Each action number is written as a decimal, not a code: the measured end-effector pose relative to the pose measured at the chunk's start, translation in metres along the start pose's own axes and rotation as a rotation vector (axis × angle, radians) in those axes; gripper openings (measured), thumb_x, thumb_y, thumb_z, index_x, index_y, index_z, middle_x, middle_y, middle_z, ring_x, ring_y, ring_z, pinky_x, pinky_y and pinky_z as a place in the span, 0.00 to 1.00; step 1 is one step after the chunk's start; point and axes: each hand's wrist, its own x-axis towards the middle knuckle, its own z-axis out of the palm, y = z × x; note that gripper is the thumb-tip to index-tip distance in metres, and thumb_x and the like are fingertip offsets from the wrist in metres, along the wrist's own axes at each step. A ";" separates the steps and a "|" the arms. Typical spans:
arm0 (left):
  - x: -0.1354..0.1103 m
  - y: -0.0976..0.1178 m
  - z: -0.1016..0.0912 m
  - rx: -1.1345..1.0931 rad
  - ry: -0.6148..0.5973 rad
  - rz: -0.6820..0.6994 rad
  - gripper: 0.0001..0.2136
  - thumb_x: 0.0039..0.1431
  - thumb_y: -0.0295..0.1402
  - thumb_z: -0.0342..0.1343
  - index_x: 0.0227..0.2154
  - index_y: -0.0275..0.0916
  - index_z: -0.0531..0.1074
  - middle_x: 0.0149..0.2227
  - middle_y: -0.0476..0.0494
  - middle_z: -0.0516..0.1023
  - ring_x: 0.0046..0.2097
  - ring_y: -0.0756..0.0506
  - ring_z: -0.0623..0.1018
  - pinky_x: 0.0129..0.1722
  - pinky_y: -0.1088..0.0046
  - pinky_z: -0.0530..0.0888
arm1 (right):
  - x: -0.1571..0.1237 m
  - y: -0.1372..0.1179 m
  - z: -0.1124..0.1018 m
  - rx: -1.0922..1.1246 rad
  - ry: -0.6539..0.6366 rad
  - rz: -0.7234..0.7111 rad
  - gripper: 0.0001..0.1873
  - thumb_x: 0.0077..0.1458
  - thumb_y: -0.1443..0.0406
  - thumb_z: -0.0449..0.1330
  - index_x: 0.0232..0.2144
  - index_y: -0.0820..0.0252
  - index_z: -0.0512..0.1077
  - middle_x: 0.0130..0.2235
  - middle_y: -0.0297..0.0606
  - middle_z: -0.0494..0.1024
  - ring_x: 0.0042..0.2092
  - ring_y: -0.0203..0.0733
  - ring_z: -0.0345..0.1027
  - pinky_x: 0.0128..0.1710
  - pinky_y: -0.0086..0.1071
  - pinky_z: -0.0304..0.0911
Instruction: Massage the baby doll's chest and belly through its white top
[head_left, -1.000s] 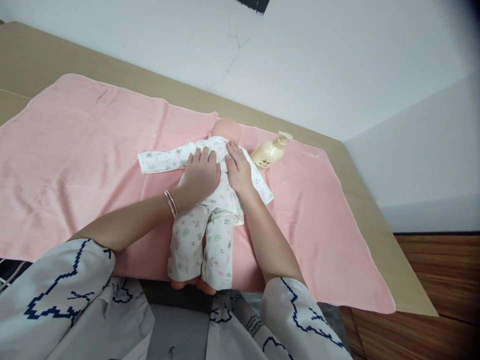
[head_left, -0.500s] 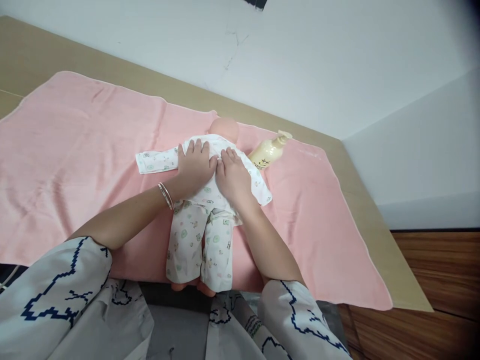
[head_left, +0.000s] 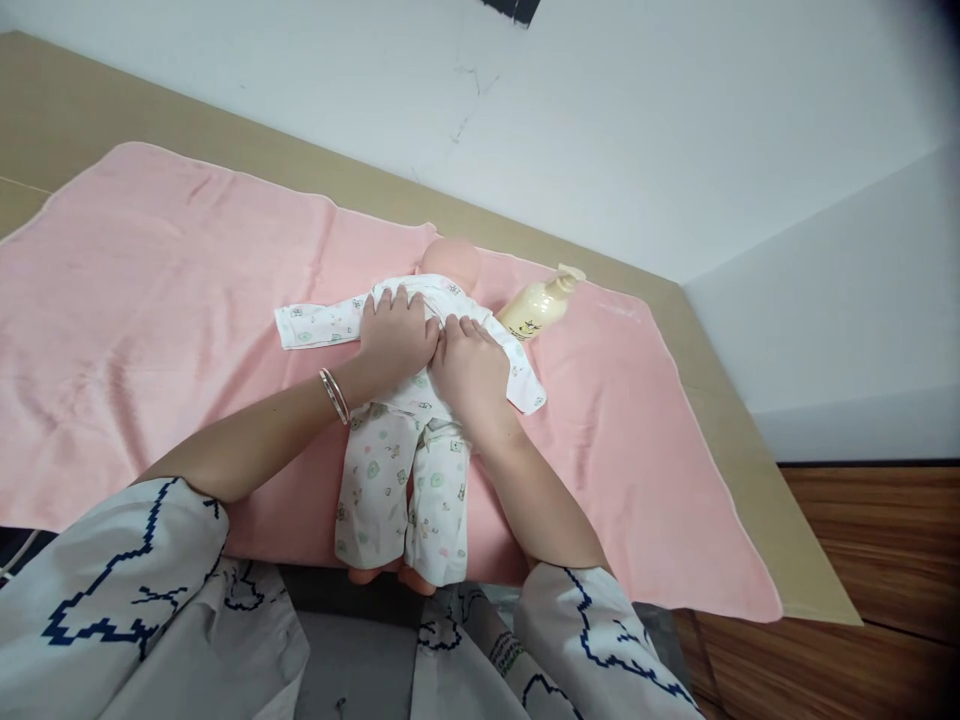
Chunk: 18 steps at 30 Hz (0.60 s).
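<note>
A baby doll (head_left: 439, 500) lies along the pink cloth, its round head (head_left: 450, 262) at the far end and its feet at the near edge. It wears a white printed top (head_left: 322, 322) and matching trousers (head_left: 375, 485). My left hand (head_left: 396, 335) rests on the left of the doll's chest area, fingers slightly apart and a little bent. Beside it, my right hand (head_left: 472, 370) presses on the other side of the top, also with bent fingers. The thumbs nearly meet at the middle. My palms hide much of the top.
A pale yellow pump bottle (head_left: 536, 305) lies tilted on the cloth, right of the doll's shoulder. The pink cloth (head_left: 187, 280) covers most of the wooden table (head_left: 720, 420). A white wall (head_left: 600, 130) rises behind the table. Brown wood panelling (head_left: 885, 530) stands at the right.
The fingers of both hands have drawn in and bent more on the top. My right hand has moved slightly toward me. The doll and bottle stay in place.
</note>
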 end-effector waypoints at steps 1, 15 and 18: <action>0.000 0.000 0.001 0.003 0.000 0.002 0.26 0.71 0.38 0.41 0.64 0.27 0.65 0.67 0.24 0.65 0.68 0.28 0.65 0.68 0.43 0.58 | 0.003 0.003 0.000 0.007 0.002 -0.008 0.24 0.70 0.63 0.42 0.48 0.69 0.76 0.49 0.57 0.81 0.55 0.60 0.74 0.58 0.49 0.66; -0.019 0.010 0.006 0.017 0.076 0.193 0.25 0.72 0.33 0.38 0.64 0.23 0.63 0.67 0.23 0.65 0.70 0.31 0.64 0.70 0.48 0.58 | 0.032 0.041 0.021 0.240 -0.064 -0.076 0.28 0.67 0.63 0.43 0.64 0.71 0.63 0.68 0.56 0.65 0.70 0.56 0.56 0.71 0.56 0.50; -0.011 0.004 0.006 -0.034 0.043 0.158 0.25 0.71 0.33 0.41 0.66 0.25 0.62 0.69 0.26 0.63 0.71 0.33 0.62 0.70 0.50 0.59 | 0.030 0.037 0.018 0.206 -0.075 -0.077 0.29 0.67 0.64 0.42 0.65 0.73 0.62 0.68 0.57 0.65 0.71 0.56 0.56 0.71 0.54 0.50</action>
